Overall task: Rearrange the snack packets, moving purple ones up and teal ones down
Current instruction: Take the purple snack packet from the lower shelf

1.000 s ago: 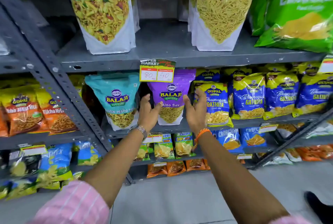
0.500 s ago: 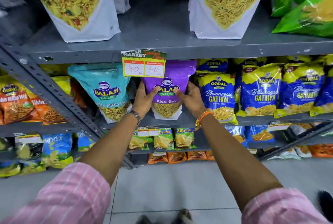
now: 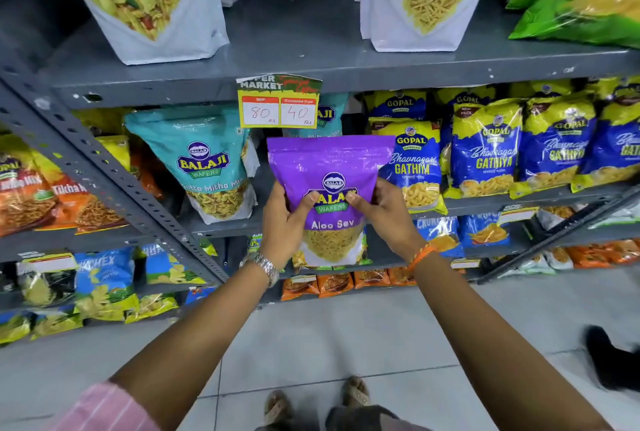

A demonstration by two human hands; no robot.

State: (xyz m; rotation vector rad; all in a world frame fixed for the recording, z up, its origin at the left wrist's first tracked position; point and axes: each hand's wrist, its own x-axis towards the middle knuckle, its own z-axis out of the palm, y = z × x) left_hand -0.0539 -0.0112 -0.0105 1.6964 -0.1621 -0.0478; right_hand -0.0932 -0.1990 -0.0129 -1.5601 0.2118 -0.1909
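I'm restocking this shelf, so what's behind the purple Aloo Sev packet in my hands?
Behind the purple Aloo Sev packet, a teal Balaji packet's top shows beside the price tag. Everything lower is covered.

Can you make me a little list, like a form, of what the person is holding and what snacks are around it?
held packet: purple Aloo Sev packet, upright, out in front of the shelves
left hand: grips its left edge
right hand: grips its right edge
teal packet: standing on the middle shelf, to the left
price tag: reads 80 and 40, on the shelf edge above
blue and yellow Gathiya packets: middle shelf, to the right
top shelf: big packets, tops cut off from view
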